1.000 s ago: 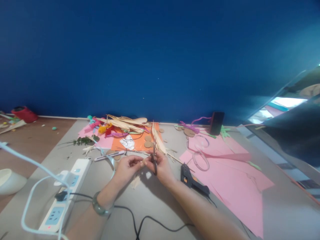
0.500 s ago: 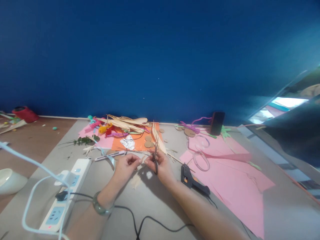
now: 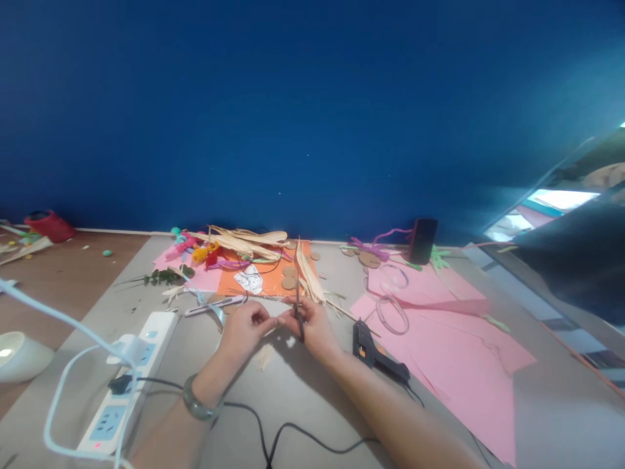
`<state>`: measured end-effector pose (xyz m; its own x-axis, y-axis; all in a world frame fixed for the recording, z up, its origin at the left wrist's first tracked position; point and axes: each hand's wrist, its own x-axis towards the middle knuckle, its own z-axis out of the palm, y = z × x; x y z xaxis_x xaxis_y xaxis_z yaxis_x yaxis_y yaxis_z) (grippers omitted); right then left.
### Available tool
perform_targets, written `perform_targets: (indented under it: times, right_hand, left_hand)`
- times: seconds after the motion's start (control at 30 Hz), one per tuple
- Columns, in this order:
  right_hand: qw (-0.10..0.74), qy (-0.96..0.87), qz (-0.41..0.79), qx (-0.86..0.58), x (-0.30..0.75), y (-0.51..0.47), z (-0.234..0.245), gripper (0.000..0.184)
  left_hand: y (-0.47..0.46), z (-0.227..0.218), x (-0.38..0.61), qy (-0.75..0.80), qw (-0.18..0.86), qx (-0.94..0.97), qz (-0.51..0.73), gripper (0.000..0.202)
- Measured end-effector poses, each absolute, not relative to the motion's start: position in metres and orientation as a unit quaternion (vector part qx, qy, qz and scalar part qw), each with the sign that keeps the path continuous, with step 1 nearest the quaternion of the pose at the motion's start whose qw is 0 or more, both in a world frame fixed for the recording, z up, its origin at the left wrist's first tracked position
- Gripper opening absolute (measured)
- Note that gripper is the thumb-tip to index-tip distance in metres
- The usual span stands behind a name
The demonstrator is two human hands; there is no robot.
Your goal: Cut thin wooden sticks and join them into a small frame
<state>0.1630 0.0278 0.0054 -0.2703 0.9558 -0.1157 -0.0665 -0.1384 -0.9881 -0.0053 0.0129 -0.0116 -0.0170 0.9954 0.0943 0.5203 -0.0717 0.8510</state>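
Note:
My right hand (image 3: 311, 327) is closed around a pair of scissors (image 3: 297, 311), whose narrow blades point away from me. The thumb and forefinger of my left hand (image 3: 245, 327) are pinched, and their tips meet the right fingertips. Whatever lies in this pinch is hidden or too small to name. Just below the hands, a pale frayed scrap of husk (image 3: 264, 357) rests on the grey mat, with a small white bit close by. Beyond the right hand lies a long cream strip of dried husk (image 3: 308, 273).
A black glue gun (image 3: 375, 355) lies right of my hands, beside pink sheets (image 3: 469, 365). On the left are a power strip (image 3: 129, 384), a white cup (image 3: 22, 357) and a utility knife (image 3: 213, 306). Dried husks (image 3: 244, 240) and a phone (image 3: 422, 241) are at the wall.
My fingertips have come together, and the pale scrap seen between them earlier is now covered. The scissors have shifted slightly left and tilt differently.

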Motion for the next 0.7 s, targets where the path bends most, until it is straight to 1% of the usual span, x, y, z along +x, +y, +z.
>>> perform_targets:
  times: [0.13,0.4,0.7]
  right_hand:
    - [0.417,-0.496,0.633,-0.423,0.1650,0.0277,0.0084,0.047]
    - [0.424,-0.470,0.662,-0.401,0.1674,0.0284,0.0099,0.045]
    - [0.437,-0.456,0.668,-0.393,0.1643,0.0275,0.0064,0.045]
  left_hand:
    - [0.0098,-0.0089,-0.0039,0.594,0.283,0.635,0.405,0.029]
    - [0.0071,-0.0047,-0.0010,0.571,0.300,0.622,0.444,0.025]
    - [0.0067,-0.0040,0.0000,0.567,0.307,0.600,0.473,0.027]
